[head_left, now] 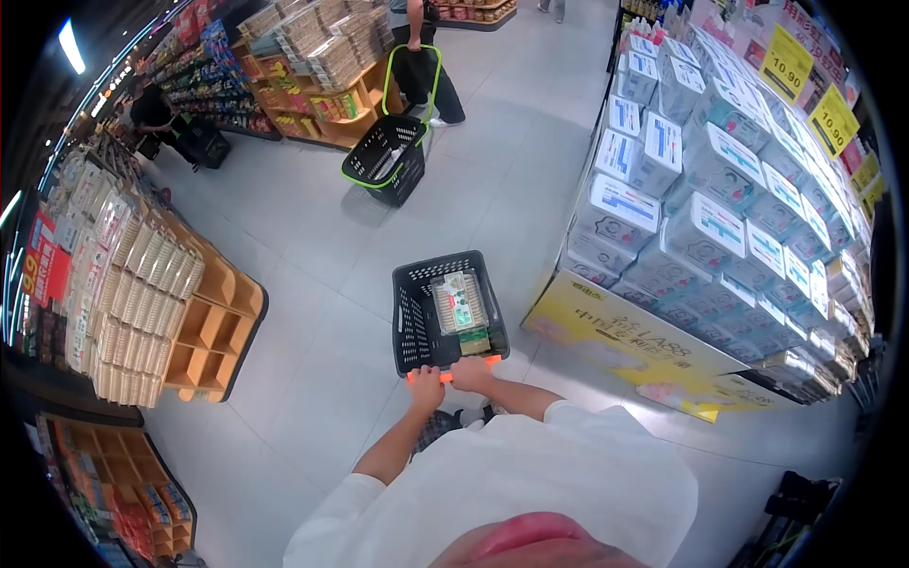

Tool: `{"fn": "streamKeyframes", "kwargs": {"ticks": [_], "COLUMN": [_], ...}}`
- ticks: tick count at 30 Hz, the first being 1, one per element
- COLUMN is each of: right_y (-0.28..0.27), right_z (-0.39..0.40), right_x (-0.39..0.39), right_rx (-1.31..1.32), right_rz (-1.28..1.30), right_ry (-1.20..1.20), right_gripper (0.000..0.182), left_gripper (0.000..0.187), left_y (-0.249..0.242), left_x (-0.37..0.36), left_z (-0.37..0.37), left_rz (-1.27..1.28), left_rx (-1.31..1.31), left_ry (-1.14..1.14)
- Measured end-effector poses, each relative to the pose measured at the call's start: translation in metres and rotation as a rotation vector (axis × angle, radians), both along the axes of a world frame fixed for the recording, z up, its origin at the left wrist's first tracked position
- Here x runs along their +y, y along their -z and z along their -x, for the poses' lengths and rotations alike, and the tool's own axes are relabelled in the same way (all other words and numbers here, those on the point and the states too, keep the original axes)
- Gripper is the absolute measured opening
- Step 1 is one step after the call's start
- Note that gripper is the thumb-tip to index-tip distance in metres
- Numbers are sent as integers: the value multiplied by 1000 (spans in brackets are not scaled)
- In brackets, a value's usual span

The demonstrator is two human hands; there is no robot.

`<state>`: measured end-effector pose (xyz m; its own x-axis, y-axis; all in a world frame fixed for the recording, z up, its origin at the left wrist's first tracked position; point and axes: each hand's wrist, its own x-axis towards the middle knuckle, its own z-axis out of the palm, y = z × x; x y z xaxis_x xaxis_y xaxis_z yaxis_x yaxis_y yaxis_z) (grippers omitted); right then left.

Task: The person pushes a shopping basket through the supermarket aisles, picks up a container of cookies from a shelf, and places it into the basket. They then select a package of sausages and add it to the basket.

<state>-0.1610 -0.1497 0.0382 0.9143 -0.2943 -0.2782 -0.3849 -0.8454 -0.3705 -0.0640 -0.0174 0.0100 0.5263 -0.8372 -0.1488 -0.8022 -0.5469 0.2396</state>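
Both my hands are closed on the orange handle [453,372] of a black shopping basket [407,327]. My left hand [426,387] grips the handle's left part, and my right hand [471,374] grips it close beside, to the right. Inside the basket lies a clear plastic pack [458,301] with a white and green label. A smaller green and tan pack [473,340] sits below it, near the handle.
A person [437,85] ahead holds a green-rimmed black basket [388,156]. Stacked white packages [705,180] stand at the right above a yellow board [634,331]. Wooden shelves [213,336] with clear boxes are at the left. Another person [151,109] stands far left.
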Motion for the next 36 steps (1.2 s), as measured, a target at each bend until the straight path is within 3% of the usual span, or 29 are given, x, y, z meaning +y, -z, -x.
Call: {"fn": "streamKeyframes", "kwargs": {"ticks": [9, 12, 15, 21, 28, 36], "right_y": [-8, 0, 6, 13, 3, 4], "right_z": [-95, -128, -158, -191, -222, -253], "right_x": [-58, -83, -106, -156, -217, -323], "right_rx": [121, 129, 139, 117, 113, 151], "right_rz": [23, 44, 85, 99, 86, 86], "right_ry": [166, 228, 321, 438, 486, 573], "right_gripper": [21, 22, 24, 32, 40, 35], "left_gripper": [28, 31, 28, 28, 27, 30], "left_y": [1, -4, -12, -21, -43, -36], "left_x": [-75, -112, -165, -249, -324, -444], "left_z": [-116, -158, -207, -261, -294, -318], "left_rz": [165, 93, -206, -302, -356, -429], "left_rx": [-49, -50, 143, 170, 214, 143], "left_ry": [202, 280, 394, 694, 740, 739]}}
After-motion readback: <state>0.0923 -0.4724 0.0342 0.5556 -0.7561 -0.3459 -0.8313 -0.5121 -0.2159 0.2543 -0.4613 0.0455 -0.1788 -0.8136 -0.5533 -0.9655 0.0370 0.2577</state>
